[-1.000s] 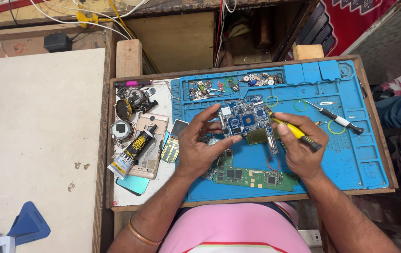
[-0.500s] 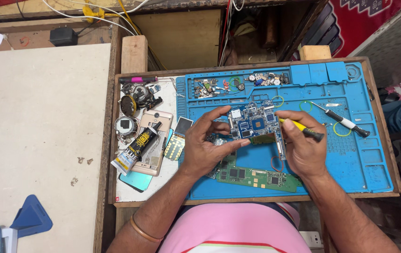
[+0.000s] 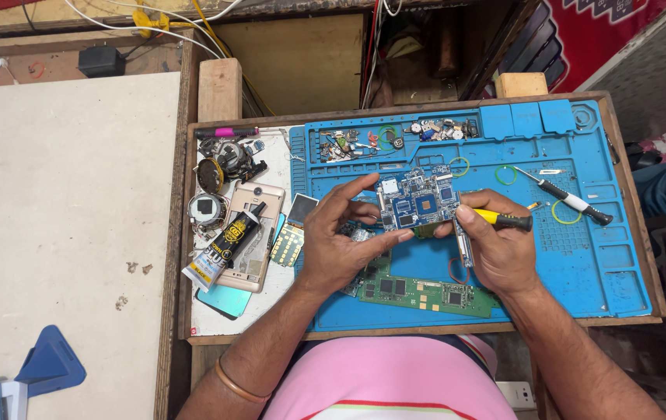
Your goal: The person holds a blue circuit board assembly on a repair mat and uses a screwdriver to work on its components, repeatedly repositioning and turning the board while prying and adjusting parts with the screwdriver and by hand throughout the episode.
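My left hand (image 3: 340, 241) pinches the left and lower edge of a blue circuit board (image 3: 418, 201), lifted just above the blue work mat (image 3: 582, 257). My right hand (image 3: 496, 249) steadies the board's right side while holding a yellow and black screwdriver (image 3: 504, 220) that points to the right. A long green circuit board (image 3: 426, 294) lies on the mat under both hands. A narrow metal strip (image 3: 463, 250) hangs down below the blue board next to my right thumb.
A second screwdriver (image 3: 570, 200) and green rubber rings lie on the mat at right. Small parts fill the mat's top trays (image 3: 395, 140). Left of the mat lie a glue tube (image 3: 224, 243), phones, round parts and a pink pen (image 3: 224, 132). A white table (image 3: 61, 218) holds a blue triangular pick (image 3: 49, 362).
The view has shifted a little, so the tray sits slightly lower and further right in the picture. Both hands keep the same grip on the blue board and the screwdriver.
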